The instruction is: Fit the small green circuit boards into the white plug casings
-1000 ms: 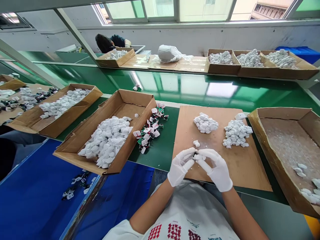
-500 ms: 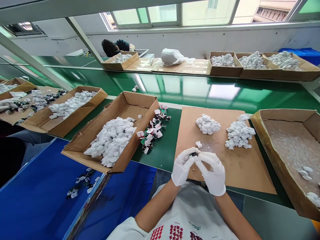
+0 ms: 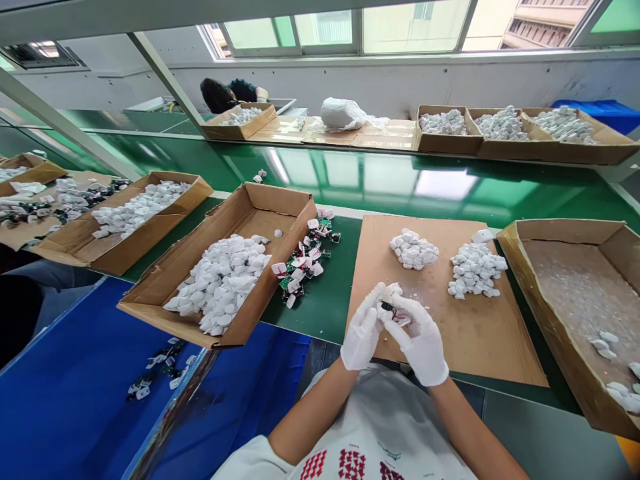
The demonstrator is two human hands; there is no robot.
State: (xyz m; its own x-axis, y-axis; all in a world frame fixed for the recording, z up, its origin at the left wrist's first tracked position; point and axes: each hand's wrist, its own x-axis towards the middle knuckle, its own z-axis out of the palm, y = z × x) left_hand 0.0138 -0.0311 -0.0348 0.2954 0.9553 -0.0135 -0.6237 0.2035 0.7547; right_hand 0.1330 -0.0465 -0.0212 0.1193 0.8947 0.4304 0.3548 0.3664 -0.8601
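Both my hands wear white gloves and meet over the near edge of a brown cardboard sheet. My left hand and my right hand pinch between them a small dark electronic part with red wires. A small white plastic piece shows just above my fingers; whether it lies on the sheet or I hold it I cannot tell. Two heaps of white plastic pieces lie farther back on the sheet. A pile of green circuit boards with white tabs lies on the green belt to the left.
An open cardboard box of white pieces sits left of the boards, another box beyond it. A large box stands at the right. A blue bin is at the lower left. Another person works across the green conveyor.
My hands stayed together and shifted slightly; the dark part now shows its red wires more, and the small white piece on the sheet is now just above my fingers.
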